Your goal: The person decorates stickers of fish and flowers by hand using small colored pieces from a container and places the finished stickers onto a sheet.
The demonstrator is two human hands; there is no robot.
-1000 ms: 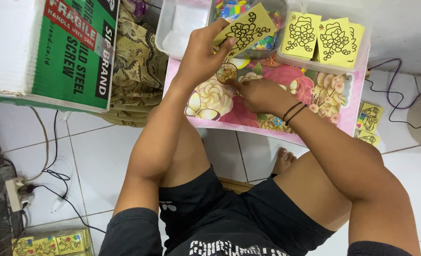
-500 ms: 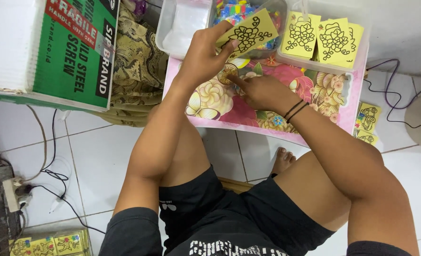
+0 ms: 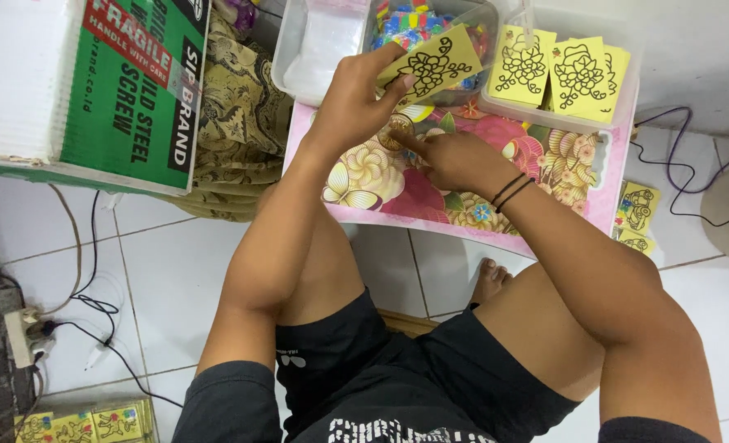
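Observation:
My left hand holds up a yellow card with a black flower outline, thumb and fingers pinching its lower left corner, over the clear tub of small colourful packets. My right hand rests on the pink flowery low table, its fingertips at a small round object just under the card; what it grips is too small to tell. A clear tray at the back right holds more yellow outline cards.
A green and white cardboard box stands at the left, patterned cloth beside it. A clear tub with plastic bags sits at the back. Cables and a power strip lie on the white tile floor; loose cards lie right of the table.
My left hand has tilted the yellow card slightly. My right hand's fingers have shifted a little left toward the small round object under the card.

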